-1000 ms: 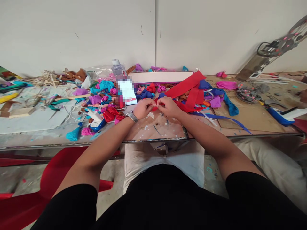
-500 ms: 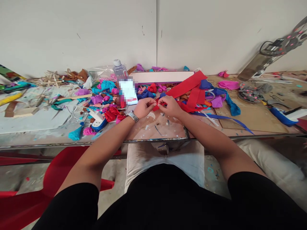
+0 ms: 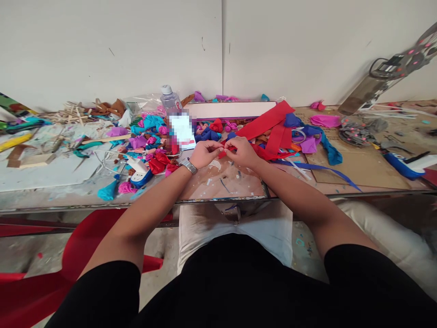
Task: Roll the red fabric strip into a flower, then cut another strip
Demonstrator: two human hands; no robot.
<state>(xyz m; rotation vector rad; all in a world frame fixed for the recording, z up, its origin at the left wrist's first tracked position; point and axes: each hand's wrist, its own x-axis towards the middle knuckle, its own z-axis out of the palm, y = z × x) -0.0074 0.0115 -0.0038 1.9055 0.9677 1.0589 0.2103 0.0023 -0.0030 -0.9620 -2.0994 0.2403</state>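
Observation:
My left hand (image 3: 205,154), with a metal watch (image 3: 189,165) on its wrist, is pinched closed near the table's middle. Facing it, my right hand (image 3: 241,152) is closed in a pinch too, the fingertips of both almost meeting. Between them is a small piece of red crepe paper (image 3: 222,154), partly hidden by the fingers. Wide red paper strips (image 3: 264,122) lie just behind my right hand. Left of my left hand are crumpled red paper pieces (image 3: 159,161) and a phone (image 3: 182,131) with a lit, blurred screen.
A clear bottle (image 3: 170,99) stands behind the phone. A blue-and-white power strip (image 3: 140,175) lies at left, another (image 3: 404,166) at right. A dark tumbler (image 3: 363,91) leans by the wall. Cardboard (image 3: 362,171) covers the right side; a red chair (image 3: 85,241) is below left.
My hands stay in nearly the same place. The fingers shift slightly on the red paper, and less of it shows between them now.

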